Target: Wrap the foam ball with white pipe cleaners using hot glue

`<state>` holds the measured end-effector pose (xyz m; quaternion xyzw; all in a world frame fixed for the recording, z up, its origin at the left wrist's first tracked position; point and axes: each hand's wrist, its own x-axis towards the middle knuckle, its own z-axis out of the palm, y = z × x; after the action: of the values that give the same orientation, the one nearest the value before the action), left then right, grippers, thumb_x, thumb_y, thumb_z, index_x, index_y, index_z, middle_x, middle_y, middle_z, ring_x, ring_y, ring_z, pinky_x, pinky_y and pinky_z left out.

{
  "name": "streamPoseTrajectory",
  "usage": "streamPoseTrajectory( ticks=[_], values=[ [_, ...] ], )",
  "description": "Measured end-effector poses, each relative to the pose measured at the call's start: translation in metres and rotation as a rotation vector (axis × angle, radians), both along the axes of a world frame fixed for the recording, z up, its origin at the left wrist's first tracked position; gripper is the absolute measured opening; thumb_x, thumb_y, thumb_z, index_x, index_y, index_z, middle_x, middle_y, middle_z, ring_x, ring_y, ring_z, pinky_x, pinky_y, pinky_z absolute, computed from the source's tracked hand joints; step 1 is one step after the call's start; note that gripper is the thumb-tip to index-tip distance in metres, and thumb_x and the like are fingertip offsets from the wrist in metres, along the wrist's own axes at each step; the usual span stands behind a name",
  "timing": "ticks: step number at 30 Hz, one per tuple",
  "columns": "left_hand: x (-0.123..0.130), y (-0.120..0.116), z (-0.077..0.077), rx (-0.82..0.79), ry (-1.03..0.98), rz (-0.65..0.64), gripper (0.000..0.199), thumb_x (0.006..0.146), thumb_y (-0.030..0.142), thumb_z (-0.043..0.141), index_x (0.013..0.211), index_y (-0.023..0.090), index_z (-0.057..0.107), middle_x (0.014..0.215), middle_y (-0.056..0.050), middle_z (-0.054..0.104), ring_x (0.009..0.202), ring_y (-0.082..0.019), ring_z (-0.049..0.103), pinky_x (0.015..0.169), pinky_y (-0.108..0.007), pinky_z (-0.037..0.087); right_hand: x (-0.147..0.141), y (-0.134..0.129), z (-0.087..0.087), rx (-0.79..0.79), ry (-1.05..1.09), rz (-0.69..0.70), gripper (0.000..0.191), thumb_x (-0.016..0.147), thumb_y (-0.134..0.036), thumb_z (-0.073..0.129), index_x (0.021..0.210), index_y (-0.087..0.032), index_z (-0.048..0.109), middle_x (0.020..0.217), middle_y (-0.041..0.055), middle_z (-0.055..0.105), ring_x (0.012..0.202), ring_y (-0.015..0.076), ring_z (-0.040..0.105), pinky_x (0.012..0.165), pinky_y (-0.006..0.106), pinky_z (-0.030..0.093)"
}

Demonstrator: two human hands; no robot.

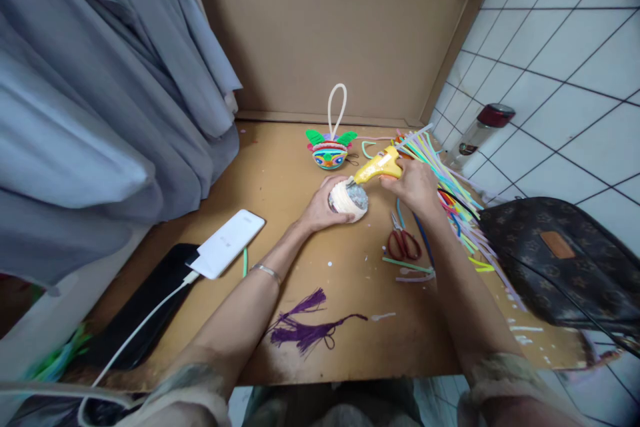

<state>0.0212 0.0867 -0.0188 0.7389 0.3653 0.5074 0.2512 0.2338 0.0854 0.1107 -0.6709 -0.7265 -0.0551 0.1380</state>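
Over the middle of the table, my left hand [323,207] grips a ball [345,200] from its left side. Cream strands are wrapped round part of the ball, and a grey-blue patch shows on its right. My right hand [414,181] is closed round the handle of a yellow glue gun [380,165]. A clear glue stick juts from the gun's back end. Its nozzle points down-left at the top of the ball; whether it touches, I cannot tell. Just behind stands a colourful animal-head ornament [329,152] with green ears and a white loop.
Red-handled scissors [403,245] and a heap of coloured pipe cleaners [453,193] lie to the right, near a dark patterned bag [560,253] and a bottle [480,137]. Purple tassels [303,327] lie in front. At left are a white phone [230,243] on a cable and a grey curtain [110,80].
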Motion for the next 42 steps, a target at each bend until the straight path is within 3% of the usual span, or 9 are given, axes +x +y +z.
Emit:
streamPoseTrajectory(
  ticks=[13, 30, 42],
  values=[
    [0.001, -0.0025, 0.0029, -0.006, 0.013, -0.004, 0.087, 0.058, 0.042, 0.088, 0.135, 0.018, 0.054, 0.136, -0.013, 0.057, 0.129, -0.034, 0.057, 0.115, -0.054, 0.044, 0.0082, -0.0036, 0.0075, -0.039, -0.069, 0.045, 0.033, 0.082, -0.045, 0.063, 0.098, -0.018, 0.075, 0.091, 0.0112, 0.076, 0.082, 0.025, 0.064, 0.059, 0.03, 0.027],
    [0.0014, -0.0018, 0.0021, -0.011, -0.002, -0.001, 0.087, 0.056, 0.04, 0.088, 0.134, 0.017, 0.054, 0.135, -0.013, 0.057, 0.129, -0.034, 0.057, 0.115, -0.053, 0.044, 0.0008, -0.0017, 0.0013, 0.016, -0.005, -0.001, 0.035, 0.082, -0.044, 0.063, 0.102, -0.017, 0.074, 0.095, 0.0136, 0.076, 0.089, 0.0296, 0.068, 0.064, 0.03, 0.037],
    [0.0011, -0.002, 0.0029, -0.017, 0.013, 0.003, 0.087, 0.056, 0.042, 0.089, 0.133, 0.018, 0.055, 0.135, -0.013, 0.057, 0.129, -0.034, 0.057, 0.115, -0.053, 0.044, 0.0013, -0.0025, 0.0047, -0.019, -0.018, -0.008, 0.035, 0.08, -0.046, 0.066, 0.099, -0.018, 0.075, 0.091, 0.0112, 0.076, 0.083, 0.0265, 0.066, 0.063, 0.029, 0.036]
  ],
)
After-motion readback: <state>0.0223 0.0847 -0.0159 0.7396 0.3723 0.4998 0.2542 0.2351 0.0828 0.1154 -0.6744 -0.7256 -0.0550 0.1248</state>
